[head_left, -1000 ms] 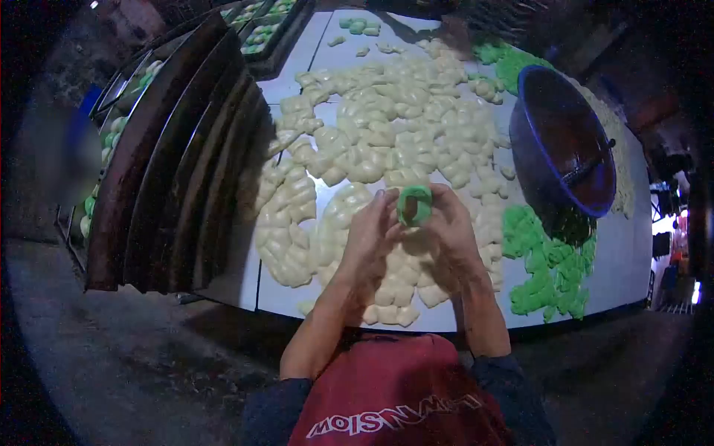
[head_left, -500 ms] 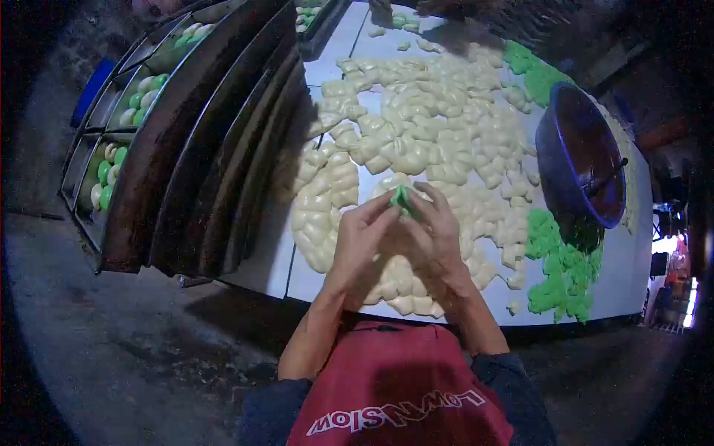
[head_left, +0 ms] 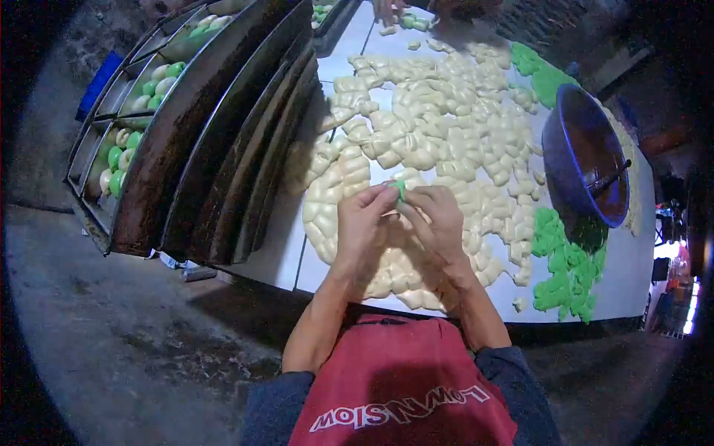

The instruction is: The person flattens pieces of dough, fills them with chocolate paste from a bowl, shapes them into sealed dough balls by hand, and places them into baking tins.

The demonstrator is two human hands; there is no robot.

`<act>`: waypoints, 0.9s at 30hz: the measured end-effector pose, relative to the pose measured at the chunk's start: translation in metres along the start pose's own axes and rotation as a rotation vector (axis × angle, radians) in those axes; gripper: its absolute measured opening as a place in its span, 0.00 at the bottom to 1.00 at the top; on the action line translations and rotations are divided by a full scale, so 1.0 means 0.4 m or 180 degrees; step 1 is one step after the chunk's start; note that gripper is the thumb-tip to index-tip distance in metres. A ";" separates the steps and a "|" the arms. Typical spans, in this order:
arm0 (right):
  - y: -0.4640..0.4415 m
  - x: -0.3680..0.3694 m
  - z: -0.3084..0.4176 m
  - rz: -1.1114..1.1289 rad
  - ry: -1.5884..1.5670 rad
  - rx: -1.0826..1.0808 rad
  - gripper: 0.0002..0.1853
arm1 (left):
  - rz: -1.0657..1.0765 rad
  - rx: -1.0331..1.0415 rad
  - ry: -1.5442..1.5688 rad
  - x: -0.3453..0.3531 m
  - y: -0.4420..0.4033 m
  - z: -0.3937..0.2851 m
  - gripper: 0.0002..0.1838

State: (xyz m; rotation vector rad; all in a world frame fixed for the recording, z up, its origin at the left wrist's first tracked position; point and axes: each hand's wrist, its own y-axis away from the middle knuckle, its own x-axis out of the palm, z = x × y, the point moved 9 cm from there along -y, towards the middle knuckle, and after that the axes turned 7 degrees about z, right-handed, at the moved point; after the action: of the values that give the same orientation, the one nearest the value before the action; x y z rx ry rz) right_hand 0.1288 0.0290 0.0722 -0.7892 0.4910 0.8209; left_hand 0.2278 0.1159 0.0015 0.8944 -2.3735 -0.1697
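Note:
A small piece of green dough (head_left: 400,189) is pinched between the fingertips of both hands, over the middle of the table's near side. My left hand (head_left: 364,219) is closed on its left edge, thumb and fingers pressed together. From the other side my right hand (head_left: 435,219) grips it with bent fingers. Many cream dough pieces (head_left: 439,134) lie packed together beneath and beyond the hands. To the right, green dough pieces (head_left: 565,271) are spread near the table's front edge. My fingers hide much of the held piece.
Tall stacked metal trays (head_left: 178,141) stand at the left, with green and white dough balls (head_left: 119,160) in a divided tray. A dark purple basin (head_left: 573,156) with a brown filling and a handle stands at the right. Another person's hand (head_left: 388,11) is at the far edge.
Both hands have drawn closer together around the green dough, and the right fingers have folded over. The view has shifted slightly. The other person's hand at the far edge shows more plainly.

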 end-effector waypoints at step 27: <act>0.046 0.033 -0.018 -0.0733 -0.1276 0.0348 0.11 | 0.0521 0.0992 -0.1667 0.031 0.068 -0.079 0.15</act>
State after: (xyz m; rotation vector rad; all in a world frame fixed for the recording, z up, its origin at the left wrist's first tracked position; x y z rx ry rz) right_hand 0.1214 0.0375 0.0512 -0.5488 0.0842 0.7076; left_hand 0.2229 0.1316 0.0418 0.8665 -3.0098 0.0418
